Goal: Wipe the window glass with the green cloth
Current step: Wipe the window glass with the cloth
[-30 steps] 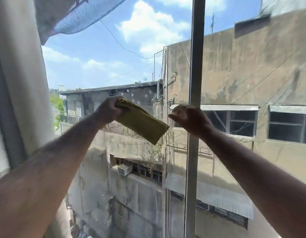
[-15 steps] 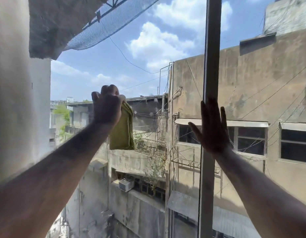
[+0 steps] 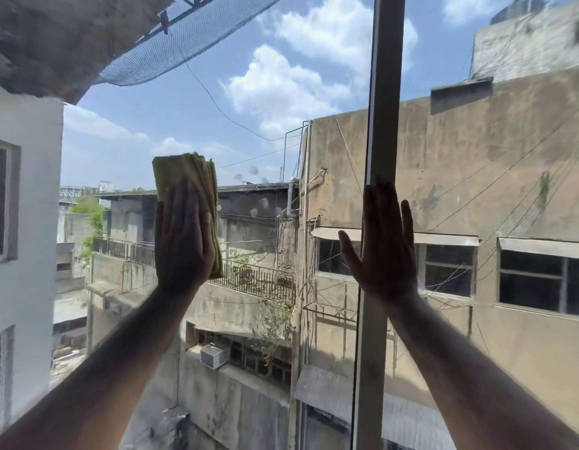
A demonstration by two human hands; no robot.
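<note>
The cloth (image 3: 188, 186) is showing a dull olive-green with faint lengthwise fold lines. The window frame bar (image 3: 375, 222) is looking grey. Beyond the glass (image 3: 249, 141), the sky is showing bright blue with white clouds, and pale smudge spots are dotting the pane. The netting (image 3: 184, 43) overhead is appearing dark blue with a fine mesh. The building (image 3: 476, 164) opposite is wearing stained tan-brown, streaked darker, while the wall (image 3: 25, 222) at left is looking white.

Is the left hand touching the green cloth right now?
Touching. The head view shows the left hand spread flat over the green cloth, covering its lower part, with no gap between them.
</note>
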